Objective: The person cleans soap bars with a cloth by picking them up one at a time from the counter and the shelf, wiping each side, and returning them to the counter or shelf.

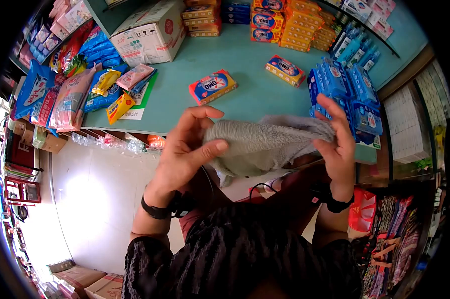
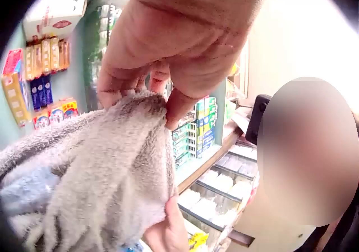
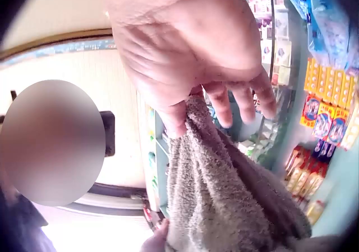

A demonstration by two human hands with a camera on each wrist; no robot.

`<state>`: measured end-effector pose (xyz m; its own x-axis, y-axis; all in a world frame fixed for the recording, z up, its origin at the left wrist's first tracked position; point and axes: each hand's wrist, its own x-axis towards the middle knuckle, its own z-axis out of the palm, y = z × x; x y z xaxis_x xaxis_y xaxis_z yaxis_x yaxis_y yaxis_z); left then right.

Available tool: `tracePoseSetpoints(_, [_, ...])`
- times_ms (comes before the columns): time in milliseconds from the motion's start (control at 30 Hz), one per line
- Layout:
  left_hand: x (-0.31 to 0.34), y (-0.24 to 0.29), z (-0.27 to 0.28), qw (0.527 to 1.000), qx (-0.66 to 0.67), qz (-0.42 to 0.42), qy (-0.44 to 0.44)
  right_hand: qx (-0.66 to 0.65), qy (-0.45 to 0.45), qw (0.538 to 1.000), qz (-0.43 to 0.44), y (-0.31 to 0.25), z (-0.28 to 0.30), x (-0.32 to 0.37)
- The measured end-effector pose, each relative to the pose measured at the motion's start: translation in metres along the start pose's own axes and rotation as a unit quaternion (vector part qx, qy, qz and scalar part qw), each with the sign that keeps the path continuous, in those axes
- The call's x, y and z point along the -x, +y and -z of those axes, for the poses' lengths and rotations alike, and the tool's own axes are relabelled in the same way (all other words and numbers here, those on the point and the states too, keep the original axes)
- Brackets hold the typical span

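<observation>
A grey fluffy cloth (image 1: 260, 142) is stretched between both hands above the counter's front edge in the head view. The left hand (image 1: 182, 152) pinches its left end between thumb and fingers; in the left wrist view that hand (image 2: 179, 44) grips a bunched top edge of the cloth (image 2: 112, 168). The right hand (image 1: 338, 144) pinches the other end, with some fingers raised. In the right wrist view, thumb and index finger of the right hand (image 3: 190, 50) hold a gathered corner of the cloth (image 3: 213, 190), the other fingers extended.
On the green counter (image 1: 185, 79) lie two OMO boxes (image 1: 213, 86) (image 1: 285, 71). Stacked OMO packs (image 1: 267, 22) and a carton (image 1: 147, 35) stand behind. Bagged goods (image 1: 73, 97) are at left, blue packs (image 1: 334, 82) at right. Below is a pale floor (image 1: 95, 184).
</observation>
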<state>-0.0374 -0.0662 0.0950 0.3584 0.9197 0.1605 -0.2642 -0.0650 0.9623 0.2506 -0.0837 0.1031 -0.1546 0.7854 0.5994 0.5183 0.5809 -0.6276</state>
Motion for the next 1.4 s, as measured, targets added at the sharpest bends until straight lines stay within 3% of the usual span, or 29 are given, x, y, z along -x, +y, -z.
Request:
tracePoseSetpoints(67, [-0.001,0.01,-0.002,0.996,-0.069,-0.055,0.014,-0.185,-0.005,0.977,-0.103,-0.006,0.002,0.008])
tracePoseSetpoints(167, [-0.004,0.028,0.002,0.971,-0.221,-0.084,-0.02,-0.189,0.005,0.974,-0.127,-0.006,-0.003,0.005])
tracePoseSetpoints(200, [-0.005,0.033,0.004,0.956,-0.28,-0.075,-0.045,-0.105,-0.044,0.988,-0.106,-0.002,0.002,0.0])
tracePoseSetpoints(233, [-0.006,0.036,0.005,0.936,-0.339,-0.065,-0.069,-0.1,-0.035,0.989,-0.102,-0.003,0.003,0.0])
tracePoseSetpoints(367, [-0.001,0.049,0.002,0.961,-0.242,-0.104,0.085,-0.142,0.043,0.987,-0.068,-0.002,0.001,-0.003])
tracePoseSetpoints(433, [0.0,0.055,0.008,0.925,-0.353,-0.129,0.064,-0.18,0.074,0.978,-0.068,-0.002,0.001,-0.006])
tracePoseSetpoints(500, [0.0,0.057,0.013,0.907,-0.402,-0.126,0.017,-0.162,0.035,0.983,-0.082,0.0,0.004,-0.005])
tracePoseSetpoints(600, [-0.002,0.06,0.016,0.889,-0.403,-0.204,0.077,-0.143,0.019,0.985,-0.09,-0.005,0.007,-0.005])
tracePoseSetpoints(700, [-0.002,0.059,0.012,0.88,-0.418,-0.216,0.067,-0.128,-0.033,0.986,-0.106,-0.017,0.008,-0.007])
tracePoseSetpoints(800, [0.001,0.063,0.006,0.902,-0.358,-0.224,0.095,-0.075,-0.105,0.986,-0.109,-0.004,0.016,0.0])
tracePoseSetpoints(900, [0.0,0.059,0.006,0.894,-0.435,-0.103,-0.025,-0.108,-0.15,0.974,-0.128,-0.005,0.02,0.003])
tracePoseSetpoints(933, [-0.003,0.06,0.008,0.863,-0.488,-0.092,-0.087,-0.101,-0.164,0.971,-0.141,-0.005,0.018,0.004])
tracePoseSetpoints(1033, [-0.003,0.062,0.01,0.926,-0.365,-0.074,0.062,-0.101,-0.187,0.96,-0.181,-0.001,0.016,0.005])
tracePoseSetpoints(1067, [-0.003,0.062,0.011,0.947,-0.303,-0.084,0.061,-0.117,-0.191,0.955,-0.197,0.0,0.02,0.007])
tracePoseSetpoints(1100, [-0.006,0.062,0.01,0.941,-0.314,-0.104,0.065,-0.132,-0.196,0.948,-0.213,0.0,0.023,0.008])
tracePoseSetpoints(1133, [-0.014,0.064,0.011,0.934,-0.326,-0.125,0.07,-0.294,-0.112,0.915,-0.254,-0.001,0.021,0.005])
tracePoseSetpoints(1167, [-0.023,0.069,0.011,0.926,-0.34,-0.144,0.075,-0.447,-0.023,0.847,-0.287,-0.004,0.014,-0.001])
tracePoseSetpoints(1200, [-0.035,0.075,0.008,0.955,-0.251,-0.12,0.099,-0.532,0.025,0.794,-0.292,-0.002,0.009,-0.005])
tracePoseSetpoints(1267, [-0.062,0.088,-0.001,0.982,-0.089,-0.101,0.133,-0.578,0.038,0.76,-0.294,0.01,-0.002,0.0])
tracePoseSetpoints(1400, [-0.1,0.052,0.03,0.971,-0.187,-0.088,0.12,-0.58,0.02,0.757,-0.298,0.025,-0.02,0.025])
